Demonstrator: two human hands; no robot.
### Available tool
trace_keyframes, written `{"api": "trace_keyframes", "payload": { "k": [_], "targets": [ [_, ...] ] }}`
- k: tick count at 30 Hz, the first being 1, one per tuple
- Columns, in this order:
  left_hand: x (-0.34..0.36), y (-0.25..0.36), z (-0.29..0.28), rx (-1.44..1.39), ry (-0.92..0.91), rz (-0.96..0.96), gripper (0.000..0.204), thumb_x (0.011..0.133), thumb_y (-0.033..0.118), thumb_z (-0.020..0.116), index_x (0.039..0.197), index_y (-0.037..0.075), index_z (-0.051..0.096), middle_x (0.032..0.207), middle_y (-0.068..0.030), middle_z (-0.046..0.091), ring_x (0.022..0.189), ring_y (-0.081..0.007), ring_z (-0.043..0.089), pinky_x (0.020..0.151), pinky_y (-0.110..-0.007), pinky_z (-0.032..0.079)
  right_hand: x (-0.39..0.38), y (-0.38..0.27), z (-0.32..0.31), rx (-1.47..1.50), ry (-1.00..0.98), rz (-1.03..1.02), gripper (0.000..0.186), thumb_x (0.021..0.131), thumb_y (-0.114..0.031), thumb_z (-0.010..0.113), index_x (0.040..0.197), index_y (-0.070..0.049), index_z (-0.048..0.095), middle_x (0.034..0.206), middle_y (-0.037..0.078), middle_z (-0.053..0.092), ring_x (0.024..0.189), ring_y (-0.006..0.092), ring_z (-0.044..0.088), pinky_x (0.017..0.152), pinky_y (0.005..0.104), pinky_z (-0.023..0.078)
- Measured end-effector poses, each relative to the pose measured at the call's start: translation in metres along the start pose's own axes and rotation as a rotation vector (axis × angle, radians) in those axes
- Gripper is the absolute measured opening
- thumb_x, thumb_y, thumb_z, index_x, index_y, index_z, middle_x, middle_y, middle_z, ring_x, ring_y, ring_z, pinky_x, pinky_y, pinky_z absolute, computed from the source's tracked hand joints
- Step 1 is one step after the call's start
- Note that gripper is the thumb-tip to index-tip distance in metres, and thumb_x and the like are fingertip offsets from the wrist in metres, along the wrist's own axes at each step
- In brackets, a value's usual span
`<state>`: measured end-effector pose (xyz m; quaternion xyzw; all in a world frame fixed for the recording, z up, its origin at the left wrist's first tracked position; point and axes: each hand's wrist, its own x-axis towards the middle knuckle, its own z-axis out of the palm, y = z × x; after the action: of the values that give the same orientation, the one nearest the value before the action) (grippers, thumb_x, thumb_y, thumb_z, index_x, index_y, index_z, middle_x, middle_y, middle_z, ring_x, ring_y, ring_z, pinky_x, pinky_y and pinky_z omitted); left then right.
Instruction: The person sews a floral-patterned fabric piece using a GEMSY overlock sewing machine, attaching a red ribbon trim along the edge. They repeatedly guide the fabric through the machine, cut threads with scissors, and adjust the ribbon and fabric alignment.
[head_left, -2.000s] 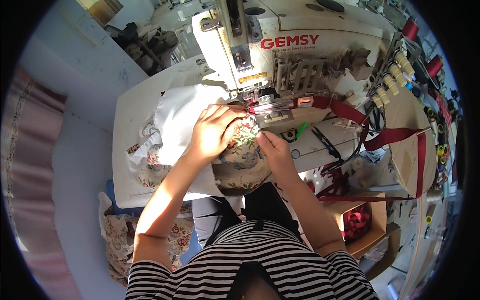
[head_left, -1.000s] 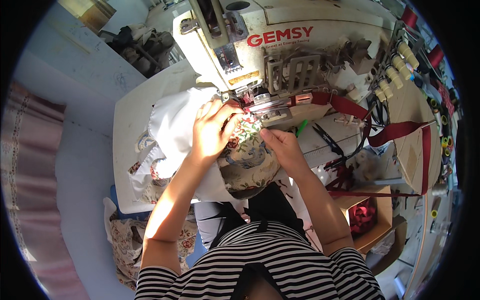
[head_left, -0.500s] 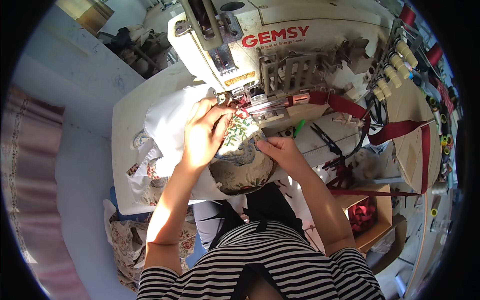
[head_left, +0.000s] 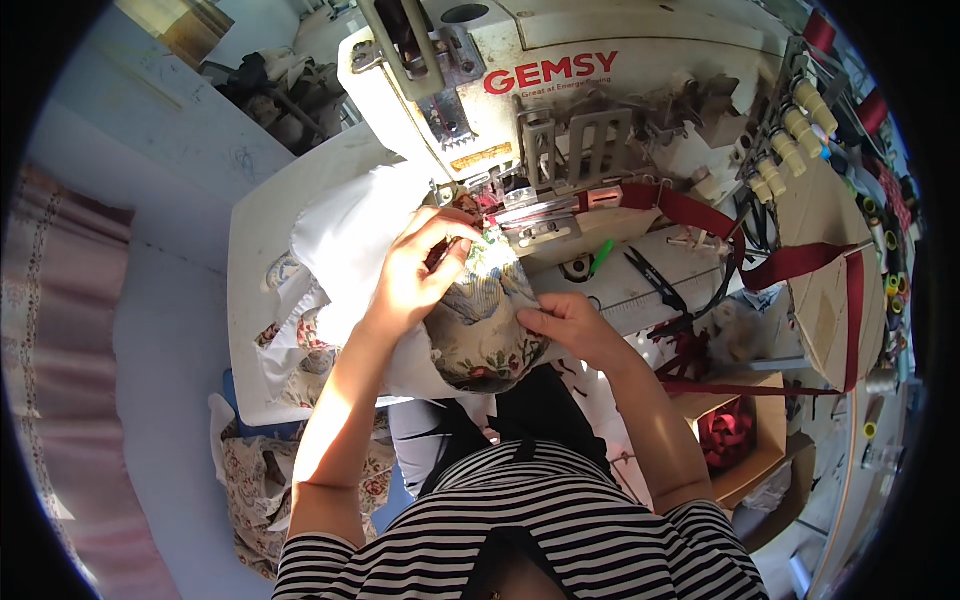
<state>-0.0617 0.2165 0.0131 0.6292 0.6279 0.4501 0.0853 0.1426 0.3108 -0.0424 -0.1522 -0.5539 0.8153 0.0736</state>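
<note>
right hand [head_left: 572, 326], lower now, holds floral fabric [head_left: 480, 338] over table [head_left: 268, 225] near pale wall [head_left: 168, 330].

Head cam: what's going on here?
A person is handling floral fabric at a sewing machine. The left hand is on the fabric, close to the machine head; the right hand pinches its edge, nearer the body. Dark red tape leads into the machine's metal guide. Black scissors lie to the right.
</note>
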Motion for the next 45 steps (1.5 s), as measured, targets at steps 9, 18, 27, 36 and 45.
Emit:
{"api": "trace_keyframes", "payload": {
  "k": [9, 18, 27, 36, 45],
  "targets": [
    [0.010, -0.022, -0.012, -0.056, -0.101, -0.111, 0.013, 0.083, 0.002, 0.059, 0.094, 0.005, 0.065, 0.083, -0.0062, 0.052, 0.081, -0.0206, 0.050, 0.074, -0.031, 0.041, 0.012, 0.000, 0.004, -0.021, 0.047, -0.026, 0.029, 0.093, -0.025, 0.058, 0.093, 0.003, 0.065, 0.078, -0.002, 0.060, 0.071, 0.0021, 0.049, 0.062, 0.0199, 0.040],
    [0.006, 0.015, -0.011, 0.263, -0.026, 0.083, 0.015, 0.086, 0.002, 0.057, 0.097, 0.002, 0.066, 0.105, -0.0116, 0.062, 0.104, -0.0278, 0.054, 0.092, -0.036, 0.041, -0.007, 0.001, 0.006, -0.661, 0.317, -0.329, 0.029, 0.090, -0.027, 0.059, 0.081, 0.000, 0.060, 0.065, 0.009, 0.059, 0.061, 0.0223, 0.057, 0.057, 0.0318, 0.044],
    [-0.049, 0.068, -0.016, 0.349, -0.130, 0.267, 0.011, 0.073, 0.008, 0.064, 0.083, 0.004, 0.062, 0.089, -0.0069, 0.059, 0.090, -0.0265, 0.054, 0.084, -0.039, 0.038, -0.226, -0.126, -0.121, -1.549, 1.569, -0.358, 0.024, 0.085, -0.019, 0.063, 0.106, -0.007, 0.064, 0.100, 0.011, 0.064, 0.094, 0.0279, 0.058, 0.083, 0.0371, 0.048],
    [-0.067, 0.063, -0.019, 0.437, -0.249, 0.341, 0.022, 0.067, 0.017, 0.072, 0.083, 0.006, 0.059, 0.091, -0.0080, 0.055, 0.091, -0.0293, 0.051, 0.084, -0.043, 0.036, -0.321, -0.112, -0.187, -1.353, 1.752, -0.183, 0.017, 0.080, -0.016, 0.064, 0.090, -0.002, 0.065, 0.084, 0.013, 0.064, 0.080, 0.0297, 0.061, 0.073, 0.0375, 0.048],
    [-0.068, 0.071, -0.037, 0.529, -0.412, 0.390, 0.019, 0.070, 0.020, 0.073, 0.073, 0.010, 0.058, 0.076, -0.0022, 0.050, 0.085, -0.0207, 0.053, 0.093, -0.043, 0.038, -0.173, -0.060, -0.019, -0.489, 0.723, -0.103, 0.027, 0.093, -0.018, 0.053, 0.114, -0.002, 0.059, 0.086, 0.004, 0.063, 0.066, 0.0093, 0.054, 0.058, 0.0238, 0.044]
  ]
}}
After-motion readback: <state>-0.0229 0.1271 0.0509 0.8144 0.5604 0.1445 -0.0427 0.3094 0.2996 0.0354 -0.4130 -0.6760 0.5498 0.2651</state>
